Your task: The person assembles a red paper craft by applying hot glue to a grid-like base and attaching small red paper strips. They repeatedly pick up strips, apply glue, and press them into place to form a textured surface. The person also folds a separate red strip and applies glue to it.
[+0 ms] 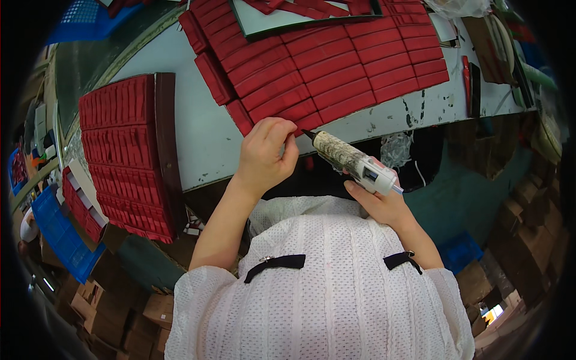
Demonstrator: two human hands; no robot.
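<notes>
My right hand (384,204) is wrapped round a hot glue gun (343,155) with a white rear and a stained, pale front barrel. Its dark nozzle points up and left, close to my left fingertips. My left hand (267,153) is closed in a pinch at the near edge of the table, beside the nozzle; whatever lies between its fingers is too small to make out. Just beyond both hands, rows of narrow red blocks (336,72) lie packed side by side on the white table (204,138).
To the left stands a dark-edged board (167,150) stacked with red pieces. A green-rimmed tray (312,23) with loose red strips rests on the far blocks. Blue crates (60,231) and cardboard boxes (159,309) sit lower left. A red pen-like item (466,84) lies at right.
</notes>
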